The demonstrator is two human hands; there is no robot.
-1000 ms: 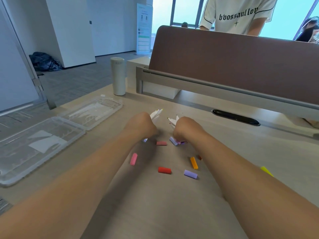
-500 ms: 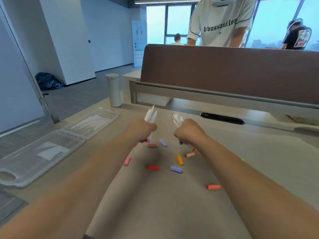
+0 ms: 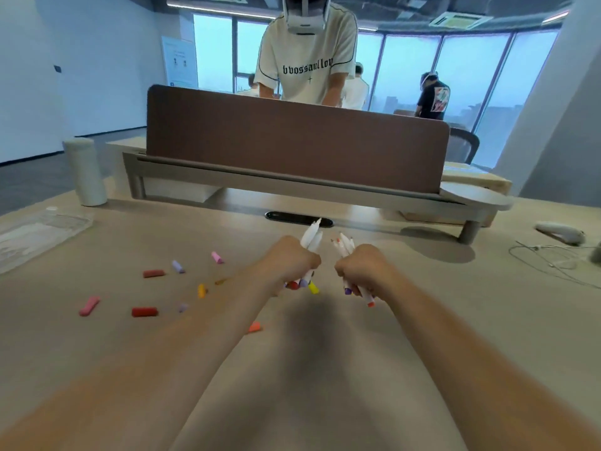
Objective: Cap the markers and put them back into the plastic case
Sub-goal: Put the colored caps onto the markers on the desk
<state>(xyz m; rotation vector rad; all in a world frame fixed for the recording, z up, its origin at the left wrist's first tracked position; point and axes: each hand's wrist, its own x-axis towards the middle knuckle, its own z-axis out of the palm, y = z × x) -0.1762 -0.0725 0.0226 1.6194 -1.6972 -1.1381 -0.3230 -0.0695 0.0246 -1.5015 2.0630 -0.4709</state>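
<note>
My left hand (image 3: 292,260) is closed in a fist around a bundle of white uncapped markers (image 3: 311,237) that point up and away. My right hand (image 3: 364,266) grips a second bundle of markers (image 3: 344,244), their coloured ends sticking out below the fist. Both fists are raised above the middle of the wooden table (image 3: 325,369), close together. Several loose caps lie to the left: a red cap (image 3: 144,311), a pink cap (image 3: 89,305), a dark red cap (image 3: 153,273), an orange cap (image 3: 254,327). The clear plastic case (image 3: 35,236) lies open at the far left edge.
A white cylindrical bottle (image 3: 85,172) stands at the back left. A brown divider panel (image 3: 292,141) on a grey rail crosses the back of the table, with a person in a white T-shirt (image 3: 307,56) behind it. White cables (image 3: 549,255) lie at the right.
The view has swung up and to the right, so the caps and case now sit further left. Both fists have lifted off the table with their marker bundles.
</note>
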